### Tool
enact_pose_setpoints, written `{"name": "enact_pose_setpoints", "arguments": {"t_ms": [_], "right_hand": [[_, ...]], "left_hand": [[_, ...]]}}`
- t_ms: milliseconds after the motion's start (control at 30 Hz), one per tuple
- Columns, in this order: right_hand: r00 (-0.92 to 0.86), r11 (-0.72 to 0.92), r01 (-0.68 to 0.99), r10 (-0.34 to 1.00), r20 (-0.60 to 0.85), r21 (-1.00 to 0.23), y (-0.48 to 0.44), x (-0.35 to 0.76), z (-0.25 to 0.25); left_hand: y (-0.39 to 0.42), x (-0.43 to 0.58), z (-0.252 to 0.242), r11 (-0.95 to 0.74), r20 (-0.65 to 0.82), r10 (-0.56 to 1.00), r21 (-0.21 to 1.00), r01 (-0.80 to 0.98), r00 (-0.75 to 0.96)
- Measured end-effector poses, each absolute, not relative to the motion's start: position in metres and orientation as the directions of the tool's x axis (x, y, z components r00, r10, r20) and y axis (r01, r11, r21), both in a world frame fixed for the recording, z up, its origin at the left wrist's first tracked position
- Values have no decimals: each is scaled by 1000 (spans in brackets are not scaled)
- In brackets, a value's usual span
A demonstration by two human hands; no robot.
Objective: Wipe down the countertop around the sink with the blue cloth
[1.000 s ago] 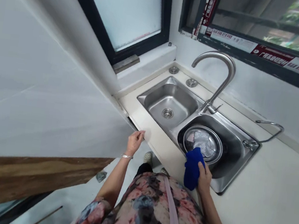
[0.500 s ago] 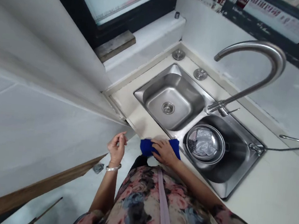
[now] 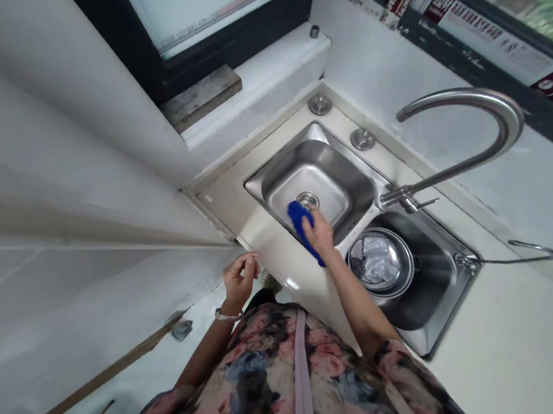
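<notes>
My right hand [image 3: 321, 231] grips a blue cloth [image 3: 298, 215] over the front edge of the left sink basin [image 3: 347, 185]. One end of the cloth reaches toward the basin's drain; its other end hangs over the front rim by the counter [image 3: 271, 247]. My left hand [image 3: 240, 276], with a bracelet [image 3: 229, 315] at the wrist, hovers by the counter's front edge near the wall. Its fingers are loosely curled, and nothing shows in them.
In the right basin [image 3: 436, 280] sits a round metal pot [image 3: 408, 263] holding a perforated steel piece. A curved faucet [image 3: 511, 122] arches above the sink, and a thin spout [image 3: 532, 256] stands at right. Two round drain covers [image 3: 363, 139] lie behind. The wall [image 3: 103, 226] is close on my left.
My right hand has carried the blue cloth forward from the counter's front edge to the left basin, bunching it. My left hand has shifted slightly to the right.
</notes>
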State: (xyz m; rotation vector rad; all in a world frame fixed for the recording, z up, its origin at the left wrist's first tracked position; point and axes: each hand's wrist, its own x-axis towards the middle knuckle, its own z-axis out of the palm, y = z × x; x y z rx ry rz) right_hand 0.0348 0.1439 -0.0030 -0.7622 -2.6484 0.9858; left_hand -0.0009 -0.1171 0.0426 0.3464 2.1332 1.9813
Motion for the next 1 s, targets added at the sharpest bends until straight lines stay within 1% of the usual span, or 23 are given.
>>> {"name": "enact_pose_setpoints", "arguments": {"t_ms": [33, 67, 133, 167, 200, 267, 333, 400, 467, 533, 600, 733, 800, 833, 900, 967, 1000], "right_hand": [[-749, 576, 441, 658, 71, -688, 162, 32, 0], [-657, 526, 453, 742, 129, -720, 180, 32, 4], [-532, 485, 431, 818, 220, -761, 208, 38, 11], [-505, 468, 441, 835, 219, -766, 217, 43, 13], [-495, 439, 479, 850, 178, -760, 222, 49, 15], [-461, 334, 596, 887, 31, -730, 224, 60, 13], [-357, 183, 656, 930, -87, -732, 215, 70, 8], [-237, 48, 608, 964, -124, -793, 202, 78, 5], [-175, -13, 520, 977, -121, -854, 189, 87, 6], [-187, 6, 459, 978, -90, -889, 180, 95, 13], [-201, 36, 423, 978, -55, -905, 177, 103, 26], [-149, 29, 355, 988, -26, -934, 174, 117, 54], [-206, 118, 323, 977, 52, -939, 163, 125, 66], [-281, 200, 304, 953, 112, -932, 153, 128, 71], [-498, 393, 231, 834, 239, -890, 130, 134, 78], [-717, 568, 126, 619, 321, -814, 106, 138, 81], [-797, 635, 69, 500, 340, -770, 98, 138, 81]], "left_hand": [[-118, -4, 43, 82, 17, 329, 996, 46, -944], [-120, -8, 43, 96, 21, 346, 994, 58, -938], [-123, -14, 42, 97, 11, 364, 994, 50, -931], [-124, -17, 41, 77, -7, 365, 997, 23, -931], [-124, -19, 40, 46, -36, 359, 999, -20, -933], [-120, -23, 38, -20, -127, 335, 990, -142, -934], [-114, -25, 35, -63, -224, 330, 964, -258, -917], [-107, -26, 33, -76, -280, 351, 943, -326, -893], [-100, -24, 33, -73, -301, 398, 931, -357, -867], [-93, -19, 33, -51, -327, 470, 917, -396, -820], [-84, -9, 35, -10, -385, 555, 883, -468, -738], [-60, 16, 45, 53, -503, 683, 757, -651, -530], [-45, 26, 51, 45, -533, 729, 664, -747, -429], [-37, 30, 55, 27, -536, 754, 604, -797, -381], [-21, 34, 61, -29, -514, 803, 471, -882, -301], [-6, 35, 66, -87, -489, 831, 355, -931, -265], [0, 34, 67, -106, -491, 833, 313, -944, -256]]}}
